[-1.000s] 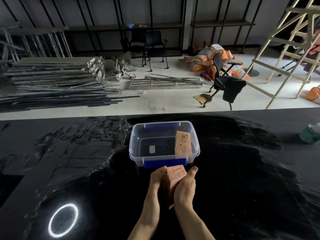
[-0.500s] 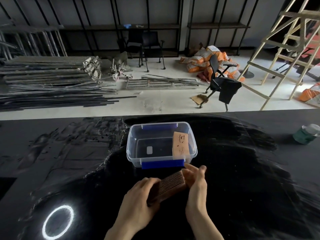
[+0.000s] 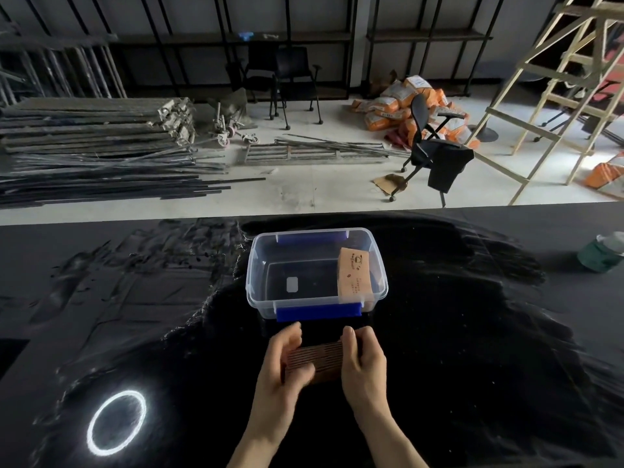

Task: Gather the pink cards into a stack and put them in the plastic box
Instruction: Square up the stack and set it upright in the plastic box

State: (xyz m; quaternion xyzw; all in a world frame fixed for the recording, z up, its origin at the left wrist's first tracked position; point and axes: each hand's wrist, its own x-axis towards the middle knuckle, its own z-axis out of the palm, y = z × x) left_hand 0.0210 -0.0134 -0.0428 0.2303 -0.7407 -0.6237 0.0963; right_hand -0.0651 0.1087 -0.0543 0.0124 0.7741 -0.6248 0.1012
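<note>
Thick stack of pink paper cards (image 3: 315,361) held edge-on over black table (image 3: 472,332), just short of clear plastic box with blue clips (image 3: 270,265); one loose pink card (image 3: 354,276) already leaning inside against right wall. Left hand (image 3: 282,369) and right hand (image 3: 363,361) both clamped on stack ends, fingers curled around. Risk: uneven squeeze, stack bowing and fanning out, or snagging near rim during lift.
</note>
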